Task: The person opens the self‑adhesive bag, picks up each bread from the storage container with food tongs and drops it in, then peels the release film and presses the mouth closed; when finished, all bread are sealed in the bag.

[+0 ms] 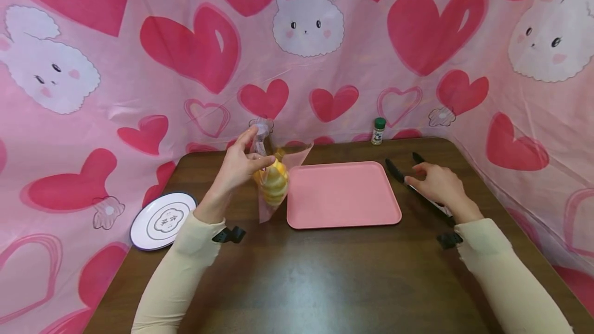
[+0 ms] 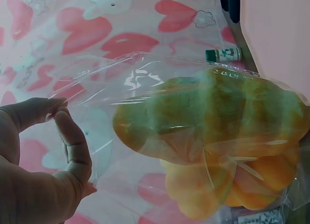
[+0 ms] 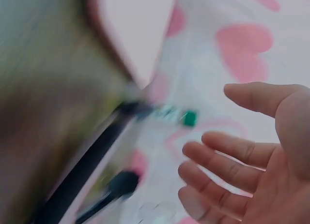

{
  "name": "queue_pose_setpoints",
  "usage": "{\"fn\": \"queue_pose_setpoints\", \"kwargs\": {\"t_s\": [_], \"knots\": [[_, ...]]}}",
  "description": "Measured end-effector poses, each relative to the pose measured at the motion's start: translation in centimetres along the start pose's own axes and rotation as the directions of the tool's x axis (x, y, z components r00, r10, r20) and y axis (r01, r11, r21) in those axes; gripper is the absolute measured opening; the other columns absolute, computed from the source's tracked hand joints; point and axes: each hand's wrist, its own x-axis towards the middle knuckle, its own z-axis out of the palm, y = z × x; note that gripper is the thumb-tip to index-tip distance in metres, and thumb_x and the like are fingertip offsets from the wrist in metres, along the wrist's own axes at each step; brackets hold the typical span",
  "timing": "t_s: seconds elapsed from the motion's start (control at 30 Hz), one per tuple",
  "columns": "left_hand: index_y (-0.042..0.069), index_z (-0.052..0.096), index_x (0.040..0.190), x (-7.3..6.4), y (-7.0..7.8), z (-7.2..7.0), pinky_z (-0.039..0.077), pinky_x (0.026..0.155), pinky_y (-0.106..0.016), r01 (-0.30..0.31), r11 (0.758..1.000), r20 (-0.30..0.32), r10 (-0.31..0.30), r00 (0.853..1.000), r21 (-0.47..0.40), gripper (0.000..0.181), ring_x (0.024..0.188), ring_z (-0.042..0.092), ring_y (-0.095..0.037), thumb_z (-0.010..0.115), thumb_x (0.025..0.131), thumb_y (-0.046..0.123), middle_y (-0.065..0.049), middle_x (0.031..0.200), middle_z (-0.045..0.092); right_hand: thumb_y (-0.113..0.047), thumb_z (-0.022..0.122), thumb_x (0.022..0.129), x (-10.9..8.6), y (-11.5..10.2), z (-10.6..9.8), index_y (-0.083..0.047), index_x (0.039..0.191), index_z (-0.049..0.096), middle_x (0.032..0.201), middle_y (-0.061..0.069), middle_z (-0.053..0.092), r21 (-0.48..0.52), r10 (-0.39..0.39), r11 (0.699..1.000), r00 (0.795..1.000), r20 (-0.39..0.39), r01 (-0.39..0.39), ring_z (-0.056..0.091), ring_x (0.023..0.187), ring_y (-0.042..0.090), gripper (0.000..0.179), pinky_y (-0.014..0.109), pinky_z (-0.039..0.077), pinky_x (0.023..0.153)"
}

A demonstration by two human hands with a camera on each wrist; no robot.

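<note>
My left hand (image 1: 236, 166) pinches the edge of a clear plastic bag (image 2: 140, 81) between thumb and fingertip. Inside the bag is ridged, croissant-shaped bread (image 1: 274, 184), yellow to brown; in the left wrist view one piece (image 2: 160, 120) lies against a more orange one (image 2: 198, 190). The bag hangs beside the left edge of a pink tray (image 1: 343, 195). My right hand (image 1: 438, 184) holds nothing; its fingers are spread and relaxed in the right wrist view. It is over a black-handled knife (image 1: 394, 171), partly covering the blade in the head view.
Beyond the right hand shows a second black handle (image 1: 417, 157). A small green-capped shaker (image 1: 378, 133) stands at the table's back edge. A pale-topped bottle (image 1: 262, 129) is behind the bag. The white, blue-rimmed plate (image 1: 144, 233) lies at the table's left edge.
</note>
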Motion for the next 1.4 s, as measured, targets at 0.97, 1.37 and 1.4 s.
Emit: {"fn": "queue_pose_setpoints", "kwargs": {"t_s": [0.97, 1.37, 1.4], "knots": [[0.011, 0.02, 0.16, 0.3, 1.6, 4.4, 0.052, 0.068, -0.014, -0.046, 0.989, 0.028, 0.051, 0.998, -0.14, 0.095, 0.063, 0.06, -0.002, 0.077, 0.084, 0.006, 0.0, 0.168, 0.017, -0.034, 0.076, 0.088, -1.9, -19.6, 1.9, -0.021, 0.107, 0.075, 0.08, -0.009, 0.07, 0.374, -0.419, 0.767, 0.848, -0.323, 0.521, 0.062, 0.073, 0.007, 0.023, 0.027, 0.054, 0.065], [0.015, 0.022, 0.16, 0.0, 1.8, 4.9, 0.053, 0.067, -0.018, -0.043, 0.988, 0.037, 0.049, 0.998, -0.148, 0.095, 0.065, 0.062, -0.006, 0.08, 0.084, 0.012, 0.007, 0.166, 0.019, -0.029, 0.079, 0.086, -1.4, -21.5, 3.3, -0.019, 0.101, 0.079, 0.072, -0.004, 0.063, 0.384, -0.412, 0.746, 0.83, -0.376, 0.544, 0.056, 0.067, 0.011, 0.018, 0.026, 0.048, 0.055], [0.015, 0.022, 0.16, 0.0, 1.8, 4.9, 0.053, 0.067, -0.018, -0.044, 0.988, 0.037, 0.05, 0.998, -0.149, 0.095, 0.064, 0.061, -0.006, 0.079, 0.084, 0.012, 0.008, 0.166, 0.019, -0.028, 0.079, 0.086, -1.4, -21.5, 3.3, -0.019, 0.101, 0.079, 0.073, -0.004, 0.063, 0.387, -0.414, 0.742, 0.829, -0.377, 0.547, 0.055, 0.066, 0.011, 0.017, 0.025, 0.048, 0.056]]}}
